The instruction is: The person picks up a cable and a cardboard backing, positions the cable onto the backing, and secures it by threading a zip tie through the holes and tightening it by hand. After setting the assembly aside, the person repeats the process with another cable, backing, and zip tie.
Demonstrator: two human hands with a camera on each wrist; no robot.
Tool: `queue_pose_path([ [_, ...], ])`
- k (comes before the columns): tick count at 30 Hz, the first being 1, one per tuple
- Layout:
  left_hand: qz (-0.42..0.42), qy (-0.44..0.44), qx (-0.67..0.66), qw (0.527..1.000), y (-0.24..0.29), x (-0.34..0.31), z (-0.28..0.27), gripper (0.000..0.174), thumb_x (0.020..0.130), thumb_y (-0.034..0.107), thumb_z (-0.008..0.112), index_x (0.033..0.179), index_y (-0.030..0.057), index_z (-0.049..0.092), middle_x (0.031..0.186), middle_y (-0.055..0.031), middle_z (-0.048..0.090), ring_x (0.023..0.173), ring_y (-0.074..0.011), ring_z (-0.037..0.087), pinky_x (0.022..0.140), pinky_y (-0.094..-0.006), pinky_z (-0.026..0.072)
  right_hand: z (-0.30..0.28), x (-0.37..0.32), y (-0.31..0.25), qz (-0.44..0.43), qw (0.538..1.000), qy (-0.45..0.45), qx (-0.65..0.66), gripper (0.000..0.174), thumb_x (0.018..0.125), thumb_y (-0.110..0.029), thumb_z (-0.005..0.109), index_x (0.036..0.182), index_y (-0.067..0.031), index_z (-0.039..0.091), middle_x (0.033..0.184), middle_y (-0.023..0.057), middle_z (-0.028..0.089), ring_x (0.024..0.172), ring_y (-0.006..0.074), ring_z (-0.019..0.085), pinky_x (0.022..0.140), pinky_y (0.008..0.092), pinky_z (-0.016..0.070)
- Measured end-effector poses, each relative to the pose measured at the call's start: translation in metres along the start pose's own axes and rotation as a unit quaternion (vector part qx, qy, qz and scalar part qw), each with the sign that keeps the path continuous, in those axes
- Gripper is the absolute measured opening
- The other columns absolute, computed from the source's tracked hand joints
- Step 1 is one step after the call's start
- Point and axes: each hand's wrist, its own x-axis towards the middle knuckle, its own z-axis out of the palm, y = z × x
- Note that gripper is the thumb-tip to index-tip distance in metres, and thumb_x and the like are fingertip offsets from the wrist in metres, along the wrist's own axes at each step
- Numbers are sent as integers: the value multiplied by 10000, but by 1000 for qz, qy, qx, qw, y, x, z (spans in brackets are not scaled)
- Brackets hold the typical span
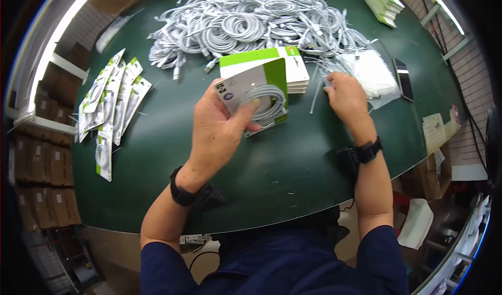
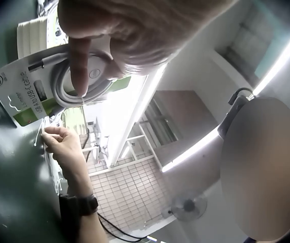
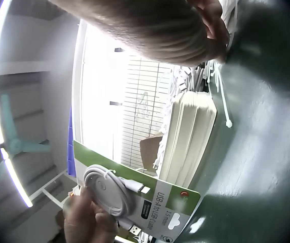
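My left hand (image 1: 217, 125) grips a white and green card (image 1: 274, 73) upright, with a coiled white USB cable (image 1: 269, 102) against its front. The thumb lies over the coil and the other fingers are behind the card. In the right wrist view, the card (image 3: 171, 203) reads "USB-A to USB-C Cable" and a connector (image 3: 137, 186) shows beside the coil. My right hand (image 1: 348, 99) is at the loose white cable ties (image 1: 316, 91), fingertips bent down among them; I cannot tell whether it pinches one. A clear bag of ties (image 1: 374, 73) lies beside it.
A stack of cards (image 1: 297, 78) stands just behind the held card. Farther back is a large heap of coiled white cables (image 1: 240, 26). Carded cables (image 1: 112, 99) lie at left; a phone (image 1: 402, 79) and more cards (image 1: 381, 3) lie at right on the green table (image 1: 277, 175).
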Motion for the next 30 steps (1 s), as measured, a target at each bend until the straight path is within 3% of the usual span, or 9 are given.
queue_pose_path([
  [4, 2, -32, 21, 999, 5, -6, 5, 381, 951, -1, 731, 1288, -53, 560, 1135, -127, 726, 970, -161, 726, 711, -265, 635, -4, 3, -4, 43, 997, -48, 46, 215, 886, -162, 763, 1077, -75, 718, 956, 206, 740, 962, 406, 716, 845, 514, 559],
  [8, 16, -68, 56, 996, 7, -13, 5, 391, 926, 5, 771, 1274, -50, 602, 1132, -128, 734, 986, -160, 721, 795, -280, 630, -1, -3, -8, 15, 998, -29, 48, 175, 905, -129, 704, 1036, -24, 656, 942, 229, 720, 936, 437, 705, 842, 539, 552],
  [12, -7, -84, 82, 993, 12, -16, 4, 315, 954, 50, 771, 1224, -61, 652, 1103, -126, 728, 936, -150, 708, 753, -288, 639, 7, -6, -7, -40, 999, 15, -9, 136, 917, -119, 660, 985, -7, 621, 917, 233, 697, 908, 443, 698, 833, 548, 550],
  [17, -39, -96, 98, 990, 15, -15, 1, 255, 987, 100, 753, 1184, -58, 721, 1066, -110, 737, 923, -155, 715, 748, -288, 642, 0, -4, -17, -5, 999, 39, 29, 189, 914, -157, 703, 1013, -4, 657, 913, 216, 702, 904, 426, 701, 818, 525, 559],
  [20, -23, -68, 58, 996, 11, -17, 5, 216, 964, 112, 780, 1127, -29, 759, 874, -52, 760, 725, -70, 649, 659, -227, 544, -4, 3, -15, 15, 999, -13, 40, 220, 911, -187, 730, 1009, 5, 681, 949, 201, 718, 918, 416, 695, 828, 510, 551],
  [24, -22, -85, 70, 994, 11, -16, 6, 200, 961, 88, 778, 1130, -20, 771, 910, -47, 759, 760, -75, 659, 671, -229, 550, -2, 4, -11, 15, 999, -40, 5, 201, 914, -195, 735, 964, -5, 691, 951, 194, 718, 926, 400, 695, 832, 506, 546],
  [30, -3, -105, 84, 991, 8, -19, 5, 199, 935, 9, 773, 1133, -11, 778, 1016, -73, 764, 831, -79, 681, 701, -229, 567, 11, -2, -11, 15, 999, 14, -30, 178, 917, -203, 729, 929, -32, 681, 957, 179, 709, 928, 383, 694, 829, 504, 546],
])
